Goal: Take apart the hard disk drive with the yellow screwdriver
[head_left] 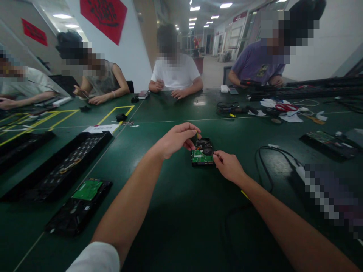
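Observation:
In the head view a hard drive (202,158) lies on the green tabletop with its green circuit board face up. My left hand (180,140) arches over the drive's far left side, thumb and fingers closed in a pinch. A thin yellowish bit shows at those fingertips, too small to name. At the drive's right edge, my right hand (227,163) grips the side between thumb and curled fingers. Another hard drive (78,207) rests to the left of my left forearm, board up.
Long black trays (61,170) stand on the left. A cable (263,170) loops toward a pixelated device (331,192) at right. Another drive-like board (329,143) lies beyond it. Several people sit across the table (167,181), near loose wires and papers (289,109).

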### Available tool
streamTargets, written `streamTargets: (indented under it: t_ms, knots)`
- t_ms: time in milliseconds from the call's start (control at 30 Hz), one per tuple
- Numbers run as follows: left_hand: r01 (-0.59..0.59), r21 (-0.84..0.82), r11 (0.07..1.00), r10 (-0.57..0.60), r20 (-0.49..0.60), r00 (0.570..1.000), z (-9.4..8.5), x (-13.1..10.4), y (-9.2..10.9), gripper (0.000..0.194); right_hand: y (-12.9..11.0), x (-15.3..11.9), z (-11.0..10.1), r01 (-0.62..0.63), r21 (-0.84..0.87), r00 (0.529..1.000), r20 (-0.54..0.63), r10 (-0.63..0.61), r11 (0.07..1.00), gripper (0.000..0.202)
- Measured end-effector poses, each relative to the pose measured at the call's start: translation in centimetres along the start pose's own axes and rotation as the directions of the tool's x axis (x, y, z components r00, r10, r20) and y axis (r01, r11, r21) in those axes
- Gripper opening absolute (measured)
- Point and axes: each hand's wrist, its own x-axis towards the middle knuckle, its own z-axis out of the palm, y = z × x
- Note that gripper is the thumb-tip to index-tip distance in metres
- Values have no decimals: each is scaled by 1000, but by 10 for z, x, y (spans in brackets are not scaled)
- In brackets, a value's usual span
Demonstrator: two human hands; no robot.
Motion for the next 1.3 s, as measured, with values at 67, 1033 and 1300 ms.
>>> streamTargets:
  t_ms: [67, 1033, 1300]
  knots:
    - [-9, 30, 1000, 9, -8, 1000, -1, 1, -1, 21, -1, 0, -1, -3, 1, 1000, 7, 3, 1000, 37]
    - [8, 114, 993, 1, -84, 996, -1, 0, 2, 23, 4, 0, 2, 44, 12, 999, -24, -44, 999, 34]
    - [-6, 169, 986, 16, -58, 998, -1, -1, 4, 20, 3, 0, 2, 34, 29, 999, -23, -34, 999, 35]
